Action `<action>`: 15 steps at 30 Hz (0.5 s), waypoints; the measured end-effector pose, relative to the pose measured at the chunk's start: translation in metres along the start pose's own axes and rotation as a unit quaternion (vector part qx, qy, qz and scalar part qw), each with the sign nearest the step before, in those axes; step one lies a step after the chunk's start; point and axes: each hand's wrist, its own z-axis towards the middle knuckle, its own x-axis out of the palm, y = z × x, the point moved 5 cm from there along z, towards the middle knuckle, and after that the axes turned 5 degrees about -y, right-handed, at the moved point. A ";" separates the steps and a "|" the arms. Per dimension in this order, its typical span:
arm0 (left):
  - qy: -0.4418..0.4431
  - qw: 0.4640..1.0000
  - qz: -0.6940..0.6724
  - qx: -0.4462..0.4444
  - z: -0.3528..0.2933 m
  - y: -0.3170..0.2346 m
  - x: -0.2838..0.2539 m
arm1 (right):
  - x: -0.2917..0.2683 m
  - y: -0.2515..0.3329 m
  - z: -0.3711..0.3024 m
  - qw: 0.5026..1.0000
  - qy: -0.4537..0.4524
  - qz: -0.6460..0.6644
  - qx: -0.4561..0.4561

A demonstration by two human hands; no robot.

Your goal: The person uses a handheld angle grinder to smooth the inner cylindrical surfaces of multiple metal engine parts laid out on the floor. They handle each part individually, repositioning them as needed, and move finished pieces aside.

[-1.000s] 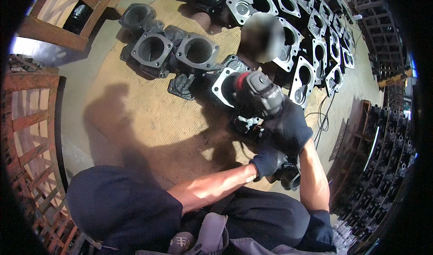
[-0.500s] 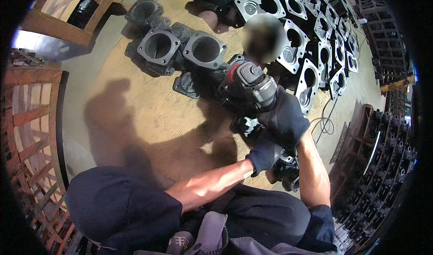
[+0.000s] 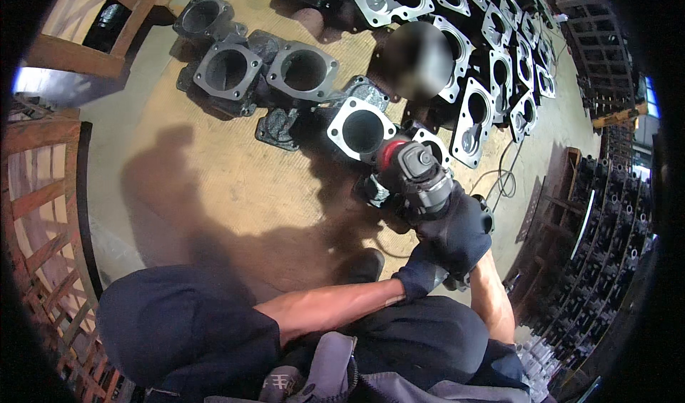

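Observation:
An angle grinder [image 3: 422, 169] with a grey metal head and a red ring is held low over the castings. My right hand [image 3: 465, 232], in a dark glove, wraps around its body just behind the head. Lower down, my gloved left hand [image 3: 421, 271] is closed on its rear end, close beside the right. Left of the grinder head stands a black valve body [image 3: 360, 128] with a bright, square-cornered flange around a round bore. The grinder partly covers another bright flange [image 3: 432, 145]. The disc's contact with metal is hidden.
More grey-flanged castings [image 3: 228, 70] stand on the ribbed tan mat [image 3: 193, 210]. Rows of bright-faced castings [image 3: 474, 121] fill the far right. A cable [image 3: 505, 182] curls on the floor. Wooden crates [image 3: 44, 139] stand left; racked dark parts [image 3: 606, 239] line the right.
The grinder and both hands have moved down and slightly right, uncovering the bright flange of the valve body. The castings appear shifted left as the view turned. Both hands keep their hold.

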 end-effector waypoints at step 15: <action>0.039 0.997 0.012 -0.067 0.022 -0.021 -0.021 | 0.003 -0.005 0.032 1.000 0.008 0.004 -0.024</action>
